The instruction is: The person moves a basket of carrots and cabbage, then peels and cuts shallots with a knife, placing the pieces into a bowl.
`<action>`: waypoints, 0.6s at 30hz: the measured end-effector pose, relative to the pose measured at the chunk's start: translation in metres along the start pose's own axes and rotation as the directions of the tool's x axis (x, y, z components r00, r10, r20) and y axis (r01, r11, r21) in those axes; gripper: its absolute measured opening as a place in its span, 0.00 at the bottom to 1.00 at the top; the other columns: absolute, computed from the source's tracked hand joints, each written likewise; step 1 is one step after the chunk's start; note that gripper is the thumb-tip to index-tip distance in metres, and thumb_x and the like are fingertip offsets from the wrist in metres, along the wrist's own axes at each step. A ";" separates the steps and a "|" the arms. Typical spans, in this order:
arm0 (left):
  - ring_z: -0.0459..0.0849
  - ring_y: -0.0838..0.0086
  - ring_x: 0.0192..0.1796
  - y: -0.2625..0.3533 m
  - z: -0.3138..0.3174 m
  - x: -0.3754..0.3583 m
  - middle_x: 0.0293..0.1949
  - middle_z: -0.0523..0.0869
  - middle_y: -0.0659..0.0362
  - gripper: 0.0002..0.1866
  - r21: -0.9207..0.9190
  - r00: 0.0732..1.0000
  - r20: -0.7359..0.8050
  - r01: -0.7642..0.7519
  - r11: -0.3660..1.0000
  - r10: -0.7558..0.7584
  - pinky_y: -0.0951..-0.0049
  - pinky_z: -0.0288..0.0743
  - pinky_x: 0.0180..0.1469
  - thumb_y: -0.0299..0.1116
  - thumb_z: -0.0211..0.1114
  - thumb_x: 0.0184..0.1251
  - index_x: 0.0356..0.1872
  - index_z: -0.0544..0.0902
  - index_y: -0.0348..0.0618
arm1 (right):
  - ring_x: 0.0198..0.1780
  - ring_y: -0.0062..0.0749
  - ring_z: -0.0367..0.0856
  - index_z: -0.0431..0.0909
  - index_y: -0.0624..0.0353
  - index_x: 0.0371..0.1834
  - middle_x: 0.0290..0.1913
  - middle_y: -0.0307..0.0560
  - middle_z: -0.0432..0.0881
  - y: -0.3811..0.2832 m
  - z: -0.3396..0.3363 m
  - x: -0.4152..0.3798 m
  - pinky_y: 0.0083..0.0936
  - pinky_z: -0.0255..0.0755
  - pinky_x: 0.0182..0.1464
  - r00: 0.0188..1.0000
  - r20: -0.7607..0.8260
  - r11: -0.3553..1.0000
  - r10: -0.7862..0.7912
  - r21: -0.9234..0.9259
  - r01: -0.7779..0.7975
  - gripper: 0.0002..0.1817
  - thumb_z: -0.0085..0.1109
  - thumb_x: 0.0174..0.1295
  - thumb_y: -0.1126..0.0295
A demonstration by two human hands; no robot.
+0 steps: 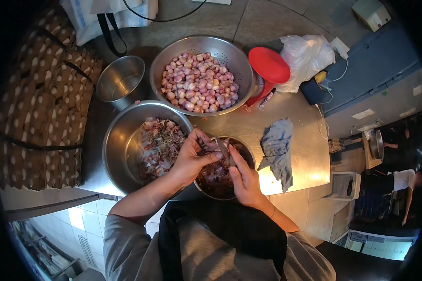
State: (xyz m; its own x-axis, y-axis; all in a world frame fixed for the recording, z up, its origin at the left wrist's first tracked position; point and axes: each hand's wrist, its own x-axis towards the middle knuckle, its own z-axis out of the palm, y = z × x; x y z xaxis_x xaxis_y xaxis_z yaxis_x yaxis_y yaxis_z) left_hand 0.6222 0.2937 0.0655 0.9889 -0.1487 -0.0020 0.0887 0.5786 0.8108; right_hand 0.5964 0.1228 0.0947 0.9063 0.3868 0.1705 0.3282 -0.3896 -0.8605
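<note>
Both of my hands meet over a metal bowl (251, 157) of dark reddish, wet-looking contents. My right hand (245, 180) is closed on a small knife (223, 149), its blade pointing up and left. My left hand (192, 157) pinches a small pale piece, seemingly a shallot (214, 146), against the blade. Beside my left forearm, a wide metal bowl (115, 152) contains shallot skins and trimmings (162, 143). Behind it stands a large colander (241, 61) heaped with pinkish shallots (199, 84).
An empty metal pot (122, 79) stands left of the colander. Right of it are a red scale (269, 65), a plastic bag (305, 58) and a grey cloth (277, 147). Stacked egg trays (42, 112) fill the left side. Another person (384, 187) is at far right.
</note>
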 end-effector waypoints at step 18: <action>0.74 0.71 0.50 0.011 0.012 0.001 0.43 0.75 0.56 0.17 -0.206 0.979 -0.009 0.199 0.958 -0.205 0.72 0.71 0.54 0.15 0.59 0.54 0.41 0.66 0.43 | 0.65 0.34 0.59 0.59 0.64 0.63 0.63 0.51 0.63 0.011 -0.004 -0.006 0.25 0.48 0.65 0.980 0.022 0.865 0.198 0.466 -0.185 0.22 0.41 0.67 0.68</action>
State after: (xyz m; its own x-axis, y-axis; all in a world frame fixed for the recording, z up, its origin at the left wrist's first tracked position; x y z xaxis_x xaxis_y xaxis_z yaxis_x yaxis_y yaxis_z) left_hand 0.6227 0.2903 0.0816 0.9507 -0.2568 -0.1737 0.3062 0.6901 0.6557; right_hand 0.5961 0.1127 0.0861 0.9471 0.3207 -0.0139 -0.0081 -0.0194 -0.9998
